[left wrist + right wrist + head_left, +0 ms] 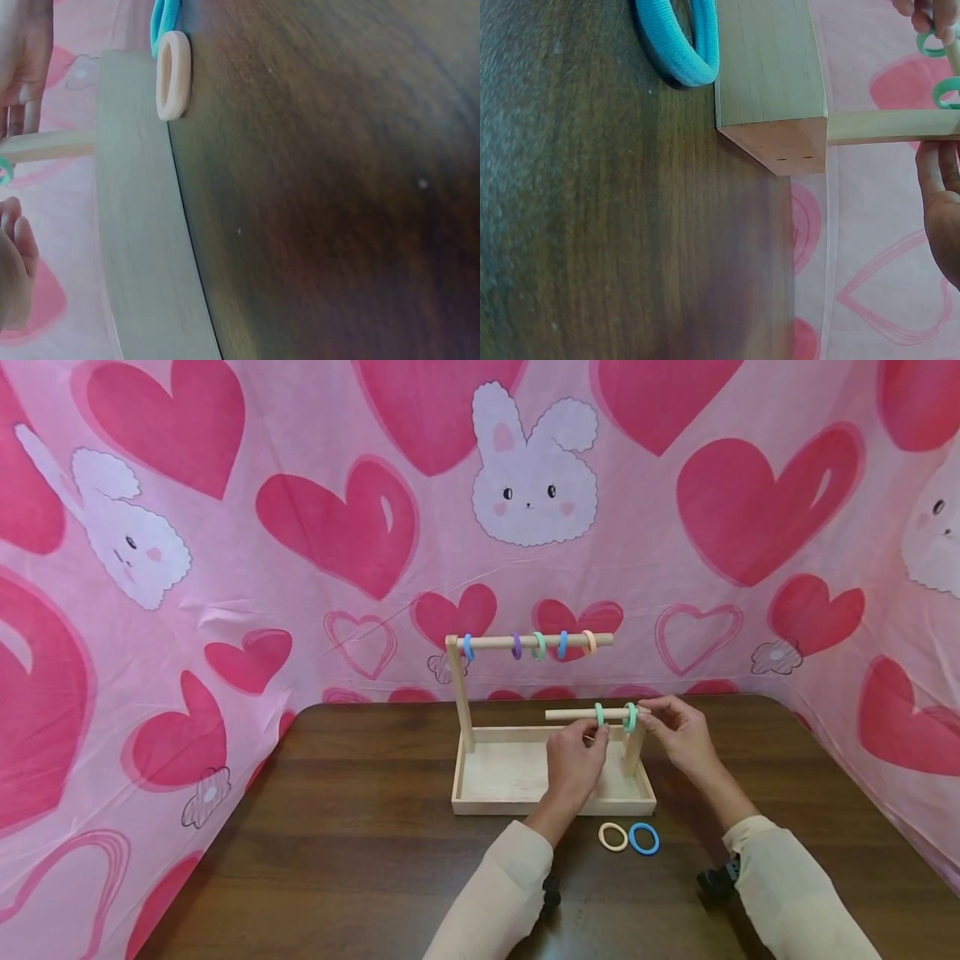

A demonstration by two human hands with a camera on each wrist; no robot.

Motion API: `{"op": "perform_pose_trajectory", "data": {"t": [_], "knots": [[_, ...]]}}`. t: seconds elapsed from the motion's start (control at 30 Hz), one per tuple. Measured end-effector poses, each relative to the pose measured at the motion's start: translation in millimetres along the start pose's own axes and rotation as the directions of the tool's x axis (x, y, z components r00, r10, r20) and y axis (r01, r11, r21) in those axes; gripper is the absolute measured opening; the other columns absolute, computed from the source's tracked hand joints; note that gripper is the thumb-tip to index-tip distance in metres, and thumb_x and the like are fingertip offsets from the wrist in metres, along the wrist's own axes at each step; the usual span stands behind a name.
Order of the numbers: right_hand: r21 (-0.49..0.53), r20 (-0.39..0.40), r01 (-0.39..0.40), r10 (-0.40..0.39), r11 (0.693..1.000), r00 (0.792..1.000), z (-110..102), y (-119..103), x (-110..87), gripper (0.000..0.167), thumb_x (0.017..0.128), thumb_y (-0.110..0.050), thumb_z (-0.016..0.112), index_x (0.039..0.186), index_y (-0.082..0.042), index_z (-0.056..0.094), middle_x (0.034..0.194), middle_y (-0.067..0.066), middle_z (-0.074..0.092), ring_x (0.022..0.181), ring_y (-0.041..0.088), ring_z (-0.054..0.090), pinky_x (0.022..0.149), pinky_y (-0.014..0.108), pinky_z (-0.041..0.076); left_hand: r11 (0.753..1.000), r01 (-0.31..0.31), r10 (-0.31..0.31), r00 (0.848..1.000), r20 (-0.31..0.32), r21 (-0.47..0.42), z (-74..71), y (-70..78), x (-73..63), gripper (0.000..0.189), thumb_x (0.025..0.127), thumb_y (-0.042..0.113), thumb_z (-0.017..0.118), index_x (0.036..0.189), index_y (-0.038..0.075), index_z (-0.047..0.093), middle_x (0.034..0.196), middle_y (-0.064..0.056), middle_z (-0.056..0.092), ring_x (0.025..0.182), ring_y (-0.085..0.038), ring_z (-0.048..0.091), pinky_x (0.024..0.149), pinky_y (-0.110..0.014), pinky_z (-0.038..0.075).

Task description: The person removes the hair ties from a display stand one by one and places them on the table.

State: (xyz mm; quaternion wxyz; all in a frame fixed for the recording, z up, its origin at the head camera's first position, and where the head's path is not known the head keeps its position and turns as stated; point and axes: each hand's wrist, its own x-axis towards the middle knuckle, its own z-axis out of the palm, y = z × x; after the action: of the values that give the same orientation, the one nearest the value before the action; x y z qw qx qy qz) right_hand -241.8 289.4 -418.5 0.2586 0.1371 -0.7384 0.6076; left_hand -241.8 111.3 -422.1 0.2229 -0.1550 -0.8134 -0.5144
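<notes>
A wooden ring stand [555,807] has a tray base, a tall bar [495,642] and a lower bar [562,715]. My left hand [576,760] pinches a green ring [599,713] that hangs on the lower bar. A second green ring [630,717] is round that bar, close to its right post [634,750]. At the top of this post, my right hand [684,739] holds the stand with thumb and fingertips; in the right wrist view its fingers [930,169] lie against the post's outer side.
Blue, purple, green and orange rings hang along the tall bar, among them a purple ring [516,647]. On the brown table [360,827], a cream ring [612,837] and a blue ring [644,839] lie before the tray. A pink heart-patterned cloth [300,427] surrounds the table.
</notes>
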Motion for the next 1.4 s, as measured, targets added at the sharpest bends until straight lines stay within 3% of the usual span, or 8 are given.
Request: {"op": "perform_pose_trajectory", "data": {"t": [0.73,1.4], "knots": [[-0.045,-0.007,0.009,-0.009,0.999,1.0,0,0,0.3,0.021,0.092,0.013,0.063,0.109,0.023,0.058,0.091,-0.029,0.07,0.081,-0.011,0.064,0.071,0.007,0.052,0.998,-0.055,0.055,0.998,-0.021,0.01,-9.3,-3.0,-0.6,0.006,0.091,0.014,0.075,0.091,0.009,0.079,0.074,-0.002,0.076,0.063,-0.003,0.066,0.061,-0.006,0.045],[-0.042,-0.006,-0.005,0.005,0.999,1.0,0,2,0.0,0.022,0.092,0.012,0.063,0.11,0.022,0.058,0.092,-0.028,0.07,0.082,-0.011,0.064,0.072,0.007,0.052,0.999,-0.052,0.053,0.998,-0.041,0.014,-25.7,-11.6,-1.3,0.007,0.091,0.013,0.075,0.092,0.008,0.079,0.074,-0.003,0.075,0.062,-0.003,0.063,0.061,-0.009,0.047]]}}
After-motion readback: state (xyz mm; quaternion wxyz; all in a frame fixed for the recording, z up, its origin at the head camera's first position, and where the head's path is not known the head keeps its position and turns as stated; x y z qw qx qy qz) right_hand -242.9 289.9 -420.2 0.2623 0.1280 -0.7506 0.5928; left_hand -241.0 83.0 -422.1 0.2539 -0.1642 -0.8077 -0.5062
